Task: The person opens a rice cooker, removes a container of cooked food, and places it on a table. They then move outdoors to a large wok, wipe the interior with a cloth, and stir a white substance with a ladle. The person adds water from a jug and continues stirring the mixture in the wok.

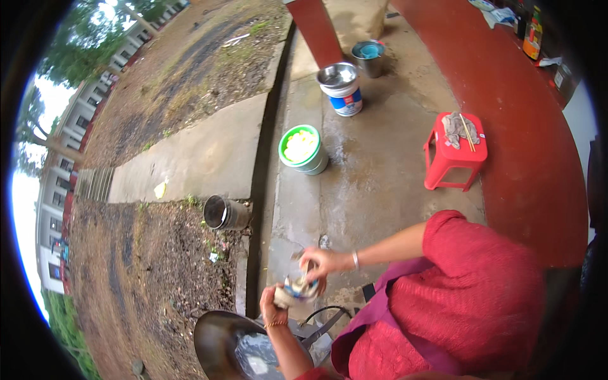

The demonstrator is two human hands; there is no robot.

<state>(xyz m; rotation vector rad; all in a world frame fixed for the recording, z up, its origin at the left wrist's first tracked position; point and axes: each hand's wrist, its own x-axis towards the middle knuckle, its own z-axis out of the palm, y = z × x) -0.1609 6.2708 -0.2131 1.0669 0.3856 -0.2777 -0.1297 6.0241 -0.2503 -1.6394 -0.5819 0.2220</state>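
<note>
A whitish crumpled bundle with blue marks (297, 290), perhaps a bag or cloth, is held between my two hands above the ground. My left hand (271, 305), with a gold-coloured bracelet at the wrist, clasps its lower side. At its upper side, my right hand (322, 264), with a pale bangle, has its fingers closed at the bundle's open, folded edge. Motion blur hides exactly what those fingers pinch. Below my left forearm sits a large dark wok (213, 335) with clear, shiny liquid in it; the forearm covers part of the wok.
A green-rimmed bucket (319, 164) of pale yellow pieces stands on the concrete. Beyond are a white bucket (350, 104) topped by a steel basin (338, 75), and a metal pail (373, 67). A red stool (453, 164) bears a rag and chopsticks (467, 133). A gutter (266, 190) borders the soil.
</note>
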